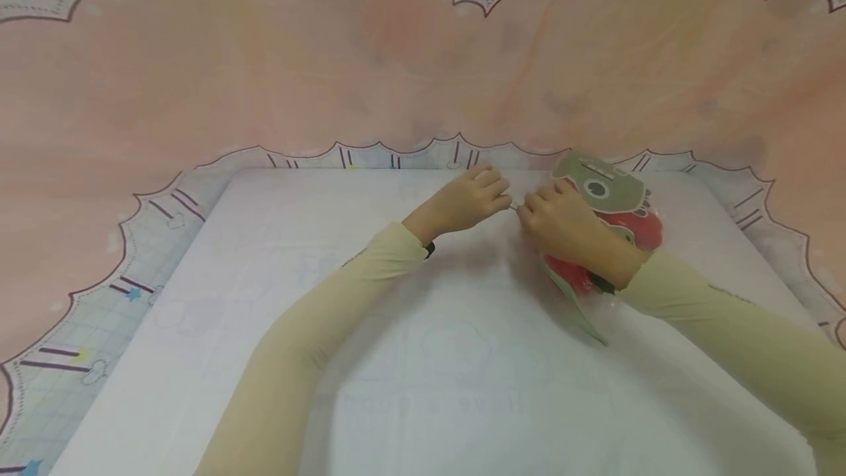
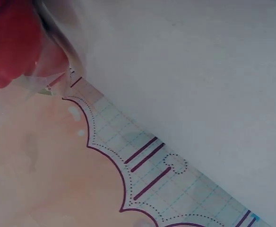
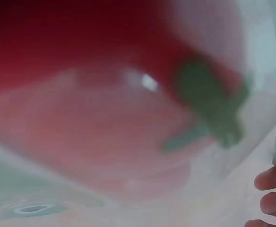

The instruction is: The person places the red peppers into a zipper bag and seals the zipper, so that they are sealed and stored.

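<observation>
A clear plastic bag (image 1: 651, 230) with a green printed eye design (image 1: 601, 189) is at the back right of the white table in the head view. Red contents show through the plastic. One red piece with a green stem (image 3: 206, 101) appears blurred, close up, in the right wrist view. My right hand (image 1: 571, 230) grips the bag, its fingers curled, covering part of it. Just left of it, my left hand (image 1: 463, 200) pinches a short thin cord (image 1: 512, 206) that spans the gap between both hands. The left wrist view catches the bag's red contents (image 2: 15, 40) but not the left hand.
The white tabletop (image 1: 423, 366) stretches toward the front. Around it lies a peach cloth (image 1: 370, 72) with scalloped, checked borders, which also rises behind the table's back edge. A pointed green strip (image 1: 581, 314) hangs below the bag.
</observation>
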Demonstrator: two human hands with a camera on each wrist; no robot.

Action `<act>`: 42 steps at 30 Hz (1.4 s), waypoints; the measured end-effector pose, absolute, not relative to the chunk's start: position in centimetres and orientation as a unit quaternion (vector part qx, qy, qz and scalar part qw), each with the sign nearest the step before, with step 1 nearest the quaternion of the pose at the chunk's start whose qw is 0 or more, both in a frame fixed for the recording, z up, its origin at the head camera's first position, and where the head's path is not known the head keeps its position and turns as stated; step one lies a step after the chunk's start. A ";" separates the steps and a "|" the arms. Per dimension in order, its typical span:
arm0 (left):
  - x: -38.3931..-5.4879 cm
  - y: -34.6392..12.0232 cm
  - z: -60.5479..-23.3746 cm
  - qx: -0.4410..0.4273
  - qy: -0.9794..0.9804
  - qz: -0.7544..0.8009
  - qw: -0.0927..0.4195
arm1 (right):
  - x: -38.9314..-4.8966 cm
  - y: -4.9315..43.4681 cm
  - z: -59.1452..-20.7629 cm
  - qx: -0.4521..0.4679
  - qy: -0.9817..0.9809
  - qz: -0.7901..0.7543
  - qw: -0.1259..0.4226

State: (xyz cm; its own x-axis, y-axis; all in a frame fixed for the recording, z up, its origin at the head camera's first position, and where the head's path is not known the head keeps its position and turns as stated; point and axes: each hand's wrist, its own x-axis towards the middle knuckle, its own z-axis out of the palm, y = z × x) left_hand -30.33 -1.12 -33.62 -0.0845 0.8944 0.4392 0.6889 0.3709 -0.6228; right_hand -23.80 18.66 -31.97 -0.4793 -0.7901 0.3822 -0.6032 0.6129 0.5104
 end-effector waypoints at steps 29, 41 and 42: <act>-35.2 -4.9 -35.8 -0.535 -0.774 0.123 0.316 | -21.4 19.8 -33.2 0.428 -0.861 -0.158 0.222; -37.1 -5.9 -36.0 -0.508 -0.801 0.141 0.282 | -20.4 18.4 -33.7 0.454 -0.849 -0.128 0.236; -37.2 -6.0 -36.0 -0.506 -0.804 0.142 0.279 | -20.3 18.3 -33.8 0.454 -0.849 -0.126 0.238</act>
State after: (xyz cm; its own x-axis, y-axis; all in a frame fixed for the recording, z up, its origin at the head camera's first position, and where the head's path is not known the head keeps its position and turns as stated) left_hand -37.19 -6.00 -36.01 -0.3326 0.8927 0.3040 0.7340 0.4475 -0.5109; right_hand -20.26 18.26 -33.79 -0.4735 -0.8318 0.2896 -0.7113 0.5550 0.4312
